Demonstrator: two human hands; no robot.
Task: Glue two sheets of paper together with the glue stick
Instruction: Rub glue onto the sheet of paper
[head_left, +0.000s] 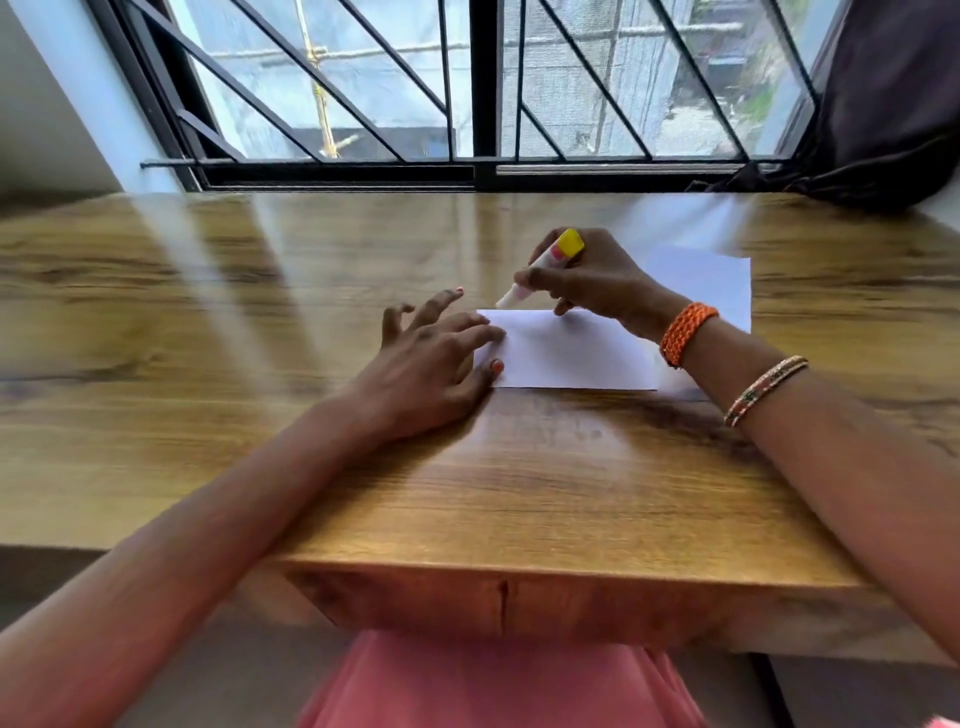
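A small white sheet of paper (571, 358) lies on the wooden table (260, 312), with a second white sheet (711, 283) behind it to the right, partly hidden by my right arm. My right hand (592, 280) grips a glue stick (543, 267) with a yellow end, tilted so that its tip points down at the near sheet's far left corner. My left hand (436, 364) rests flat with fingers spread, its fingertips pressing on the near sheet's left edge.
A barred window (467, 88) runs along the table's far edge. A dark curtain (893, 104) hangs at the far right. The table's front edge (519, 566) is close to my lap.
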